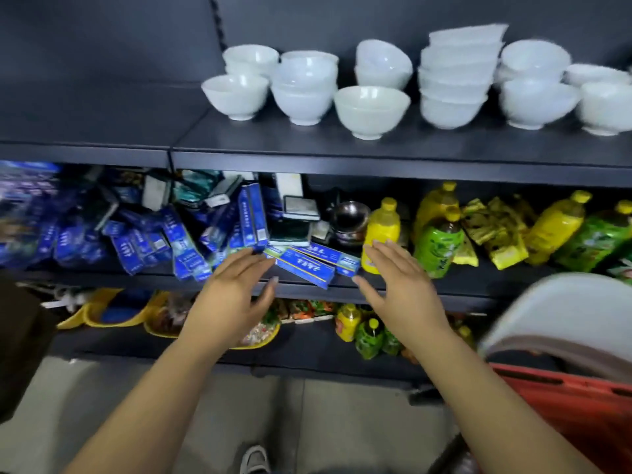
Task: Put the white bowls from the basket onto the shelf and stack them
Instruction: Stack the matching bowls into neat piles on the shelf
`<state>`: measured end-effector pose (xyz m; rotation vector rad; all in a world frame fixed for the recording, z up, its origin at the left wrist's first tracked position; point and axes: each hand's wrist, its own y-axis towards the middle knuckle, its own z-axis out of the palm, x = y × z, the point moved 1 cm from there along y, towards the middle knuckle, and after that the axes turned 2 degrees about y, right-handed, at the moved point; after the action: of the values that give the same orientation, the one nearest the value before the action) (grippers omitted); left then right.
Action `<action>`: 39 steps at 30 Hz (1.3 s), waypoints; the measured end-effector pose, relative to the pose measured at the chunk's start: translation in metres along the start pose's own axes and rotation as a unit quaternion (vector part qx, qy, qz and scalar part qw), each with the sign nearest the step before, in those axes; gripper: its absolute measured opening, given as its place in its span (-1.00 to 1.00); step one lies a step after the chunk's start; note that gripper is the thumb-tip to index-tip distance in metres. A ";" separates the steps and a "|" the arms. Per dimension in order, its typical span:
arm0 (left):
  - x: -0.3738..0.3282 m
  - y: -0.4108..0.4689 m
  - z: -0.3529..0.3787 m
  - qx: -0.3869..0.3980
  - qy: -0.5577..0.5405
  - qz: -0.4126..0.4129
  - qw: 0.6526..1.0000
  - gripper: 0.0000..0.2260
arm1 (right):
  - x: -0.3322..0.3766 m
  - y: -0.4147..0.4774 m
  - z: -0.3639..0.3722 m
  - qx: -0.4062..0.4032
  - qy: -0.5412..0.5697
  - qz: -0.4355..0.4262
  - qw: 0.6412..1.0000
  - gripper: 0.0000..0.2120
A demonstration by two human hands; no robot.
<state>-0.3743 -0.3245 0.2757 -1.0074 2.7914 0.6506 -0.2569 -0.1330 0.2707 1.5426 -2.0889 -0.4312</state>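
Observation:
Several white bowls stand on the dark top shelf (307, 145), some single, some stacked. A single bowl (372, 111) sits nearest the shelf's front edge, and a tall stack (456, 77) rises to its right. My left hand (236, 295) and my right hand (400, 285) are both empty, fingers straight, held side by side in front of the middle shelf, well below the bowls. The red basket (567, 401) is at the lower right, with a blurred white bowl (561, 313) at its top.
The middle shelf holds blue boxes (304, 265) on the left and yellow and green bottles (441, 244) on the right. The lower shelf carries yellow trays of snacks (164, 319) and more bottles. Grey floor and one shoe (254, 460) lie below.

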 end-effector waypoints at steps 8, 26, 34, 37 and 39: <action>0.124 0.071 -0.055 -0.051 0.016 -0.003 0.999 -0.56 | 0.082 0.126 0.052 -0.029 -0.010 -0.033 0.999 -0.59; 0.163 0.298 -0.045 -0.048 -0.203 -0.113 0.971 -0.39 | 0.011 0.261 0.061 -0.172 -0.061 0.081 0.980 -0.57; 0.174 0.319 -0.022 -0.040 -0.205 -0.162 0.964 -0.41 | -0.025 0.245 0.049 -0.135 -0.130 0.199 0.962 -0.74; 0.178 0.318 -0.025 -0.031 -0.204 -0.162 0.965 -0.33 | -0.023 0.249 0.043 -0.093 -0.080 0.253 0.960 -0.79; 0.183 0.313 -0.027 -0.020 -0.225 -0.147 0.963 -0.26 | -0.018 0.247 0.040 -0.123 -0.051 0.259 0.957 -0.79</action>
<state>-0.7116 -0.2273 0.3686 -1.0912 2.1948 0.7793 -0.4712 -0.0414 0.3648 0.8043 -2.3078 -0.5546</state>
